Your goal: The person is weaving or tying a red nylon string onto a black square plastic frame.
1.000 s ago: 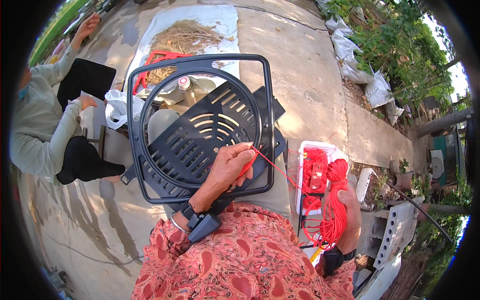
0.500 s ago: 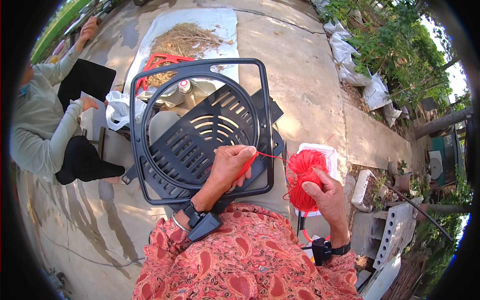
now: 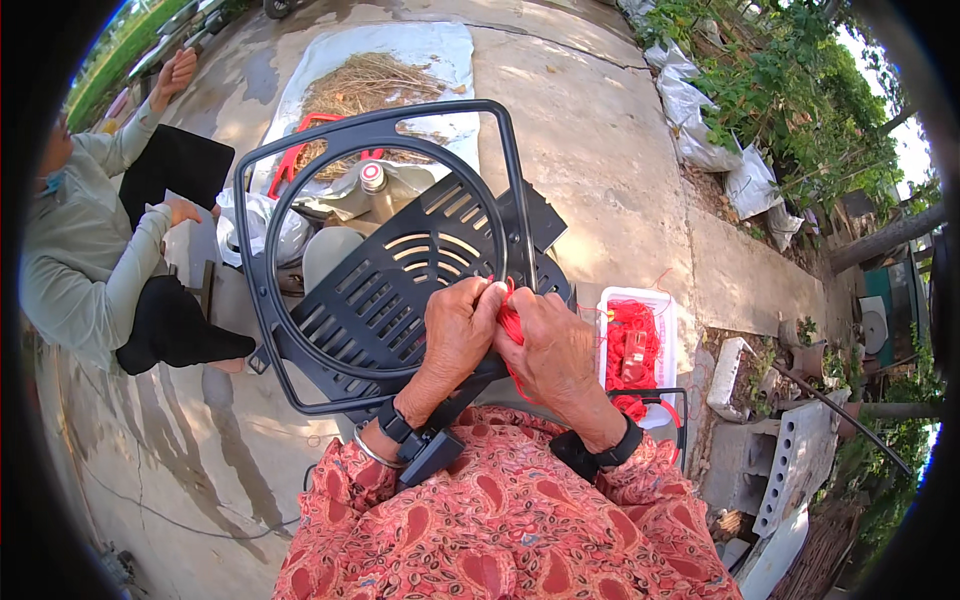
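My two hands meet at the lower right of a black frame (image 3: 395,128) with a large round ring, tilted up before me. My left hand (image 3: 458,325) is closed at the ring's edge, pinching red cord (image 3: 511,322). Closed round the bundle of that cord, my right hand (image 3: 552,352) presses against the left fingers. Most of the bundle is hidden by the hands. Behind the frame lies a black slatted plastic panel (image 3: 385,275), seen partly through the ring.
A white tub (image 3: 603,345) of red cord stands on my right. On the left sits another person (image 3: 85,240), one hand raised. Beyond the frame are a capped bottle (image 3: 376,190), a white bag (image 3: 290,235) and a pale sheet (image 3: 455,70) with dry stalks.
My right hand has brought the red bundle left from over the tub to my left hand at the ring. The frame has shifted left and tilted, and the tub's contents now show.
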Tool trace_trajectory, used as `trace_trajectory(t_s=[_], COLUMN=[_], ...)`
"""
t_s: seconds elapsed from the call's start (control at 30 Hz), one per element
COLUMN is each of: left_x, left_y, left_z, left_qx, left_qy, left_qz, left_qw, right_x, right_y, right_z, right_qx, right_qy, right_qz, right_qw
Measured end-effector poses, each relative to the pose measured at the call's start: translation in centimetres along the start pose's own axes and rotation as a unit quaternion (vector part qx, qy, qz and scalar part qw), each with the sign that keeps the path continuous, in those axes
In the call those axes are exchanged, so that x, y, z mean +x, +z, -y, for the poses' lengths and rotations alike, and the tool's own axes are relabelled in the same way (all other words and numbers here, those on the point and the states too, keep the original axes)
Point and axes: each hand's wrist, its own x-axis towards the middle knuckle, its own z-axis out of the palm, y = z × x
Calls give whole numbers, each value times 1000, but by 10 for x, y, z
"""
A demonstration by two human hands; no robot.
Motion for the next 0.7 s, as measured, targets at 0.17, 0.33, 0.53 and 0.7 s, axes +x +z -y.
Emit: trace_trajectory(t_s=[0.17,0.33,0.53,0.7], left_x=[2,-6,-2,-10], left_y=[-3,3,2,-1], left_z=[4,4,0,10], left_qx=[-40,-158,-213,-169], left_qy=[-38,-106,-119,-128], left_qz=[-21,-53,-18,-30], left_qw=[998,980,970,977], right_x=[-9,-19,4,3], right_y=[6,13,28,-2], right_z=[-7,-17,-18,-27], right_qx=[37,94,45,256], right_qy=[-49,-49,-49,60], right_qz=[-30,-56,-115,-73], right_qw=[998,993,991,962])
